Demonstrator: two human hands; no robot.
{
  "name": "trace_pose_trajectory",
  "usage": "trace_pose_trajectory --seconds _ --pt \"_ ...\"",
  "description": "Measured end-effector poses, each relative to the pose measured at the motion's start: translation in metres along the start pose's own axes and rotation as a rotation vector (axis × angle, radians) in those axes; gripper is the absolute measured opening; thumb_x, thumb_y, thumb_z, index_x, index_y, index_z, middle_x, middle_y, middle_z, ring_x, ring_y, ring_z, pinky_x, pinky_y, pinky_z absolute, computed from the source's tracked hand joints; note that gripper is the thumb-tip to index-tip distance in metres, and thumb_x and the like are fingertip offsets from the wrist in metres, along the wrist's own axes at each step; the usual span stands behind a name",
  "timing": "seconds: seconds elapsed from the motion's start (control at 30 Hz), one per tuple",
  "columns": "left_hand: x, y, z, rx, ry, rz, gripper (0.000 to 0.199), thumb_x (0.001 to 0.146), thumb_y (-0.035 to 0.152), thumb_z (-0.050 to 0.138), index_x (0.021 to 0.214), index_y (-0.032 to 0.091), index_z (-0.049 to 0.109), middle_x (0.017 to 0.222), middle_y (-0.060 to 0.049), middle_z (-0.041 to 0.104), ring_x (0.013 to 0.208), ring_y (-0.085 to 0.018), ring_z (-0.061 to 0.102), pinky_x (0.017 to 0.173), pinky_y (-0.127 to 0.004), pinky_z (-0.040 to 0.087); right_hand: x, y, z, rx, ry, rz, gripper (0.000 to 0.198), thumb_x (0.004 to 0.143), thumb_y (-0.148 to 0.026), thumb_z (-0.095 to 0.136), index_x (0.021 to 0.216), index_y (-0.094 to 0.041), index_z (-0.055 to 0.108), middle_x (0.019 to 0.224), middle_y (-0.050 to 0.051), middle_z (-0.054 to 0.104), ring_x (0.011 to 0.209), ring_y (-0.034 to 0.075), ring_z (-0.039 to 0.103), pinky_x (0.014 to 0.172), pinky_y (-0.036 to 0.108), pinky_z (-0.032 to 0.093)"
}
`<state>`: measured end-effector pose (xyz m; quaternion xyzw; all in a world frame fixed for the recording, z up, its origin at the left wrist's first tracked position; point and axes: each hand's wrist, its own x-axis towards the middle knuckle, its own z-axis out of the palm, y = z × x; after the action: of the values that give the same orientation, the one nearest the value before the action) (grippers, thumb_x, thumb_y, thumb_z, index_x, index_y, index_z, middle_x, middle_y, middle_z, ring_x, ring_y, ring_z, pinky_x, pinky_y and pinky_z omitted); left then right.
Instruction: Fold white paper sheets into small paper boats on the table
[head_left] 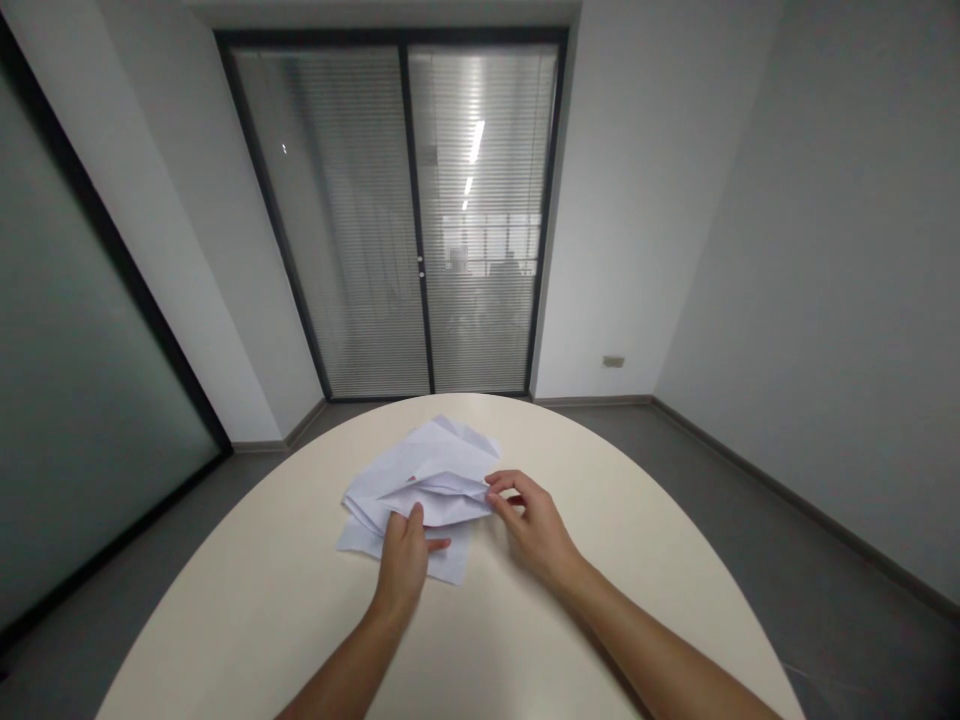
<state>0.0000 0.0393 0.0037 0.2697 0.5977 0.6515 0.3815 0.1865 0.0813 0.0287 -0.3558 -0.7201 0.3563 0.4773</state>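
Two bare hands work at a folded white paper (pixel 439 508), just below and left of the frame's centre, over a pale round table (pixel 262 590). The paper's long axis runs left to right across the frame, its layered folds parted along the upper edge. The right hand (pixel 536 525) comes from the lower right and pinches the paper's right end between thumb and fingers. The left hand (pixel 405 560) comes from the bottom, left of centre, and grips the lower edge, thumb over the front, one finger stretched rightward beneath; what its hidden fingertips do cannot be told. Both hands touch the paper, so neither is nearer. It lies ahead of the left hand and to the left of the right. Loose white sheets (pixel 435 450) overlap beyond and below it.
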Motion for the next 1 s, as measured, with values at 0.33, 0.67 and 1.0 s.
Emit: trace_pose_trajectory --seconds 0.33,0.67,1.0 --pt "0.004 -0.001 0.001 -0.059 -0.037 0.14 0.064 0.078 0.013 0.071 0.136 0.023 0.047 0.144 -0.013 0.052 0.11 -0.026 0.065 0.055 -0.025 0.062 0.004 0.007 0.003 0.421 0.114 0.179 0.044 0.084 -0.068 0.061 0.091 -0.026 0.047 0.07 -0.003 0.057 0.068 0.017 0.059 0.067 0.031 0.053" --pt "-0.002 0.01 0.002 -0.08 -0.113 0.124 0.04 0.084 0.03 0.073 0.12 0.02 0.059 0.125 -0.011 0.066 0.101 -0.025 0.069 0.055 -0.026 0.061 0.005 0.014 -0.004 0.199 0.152 0.064 0.028 0.092 -0.045 0.052 0.096 -0.023 0.069 0.101 0.007 0.065 0.09 0.022 0.061 0.075 0.035 0.058" --pt "-0.007 0.019 0.001 -0.123 -0.086 0.115 0.038 0.091 0.042 0.061 0.122 0.02 0.058 0.124 -0.011 0.063 0.103 -0.025 0.067 0.052 -0.026 0.062 0.002 0.018 -0.007 -0.13 0.061 0.07 0.022 0.086 -0.038 0.064 0.093 -0.022 0.077 0.098 0.01 0.069 0.088 0.024 0.065 0.076 0.036 0.056"
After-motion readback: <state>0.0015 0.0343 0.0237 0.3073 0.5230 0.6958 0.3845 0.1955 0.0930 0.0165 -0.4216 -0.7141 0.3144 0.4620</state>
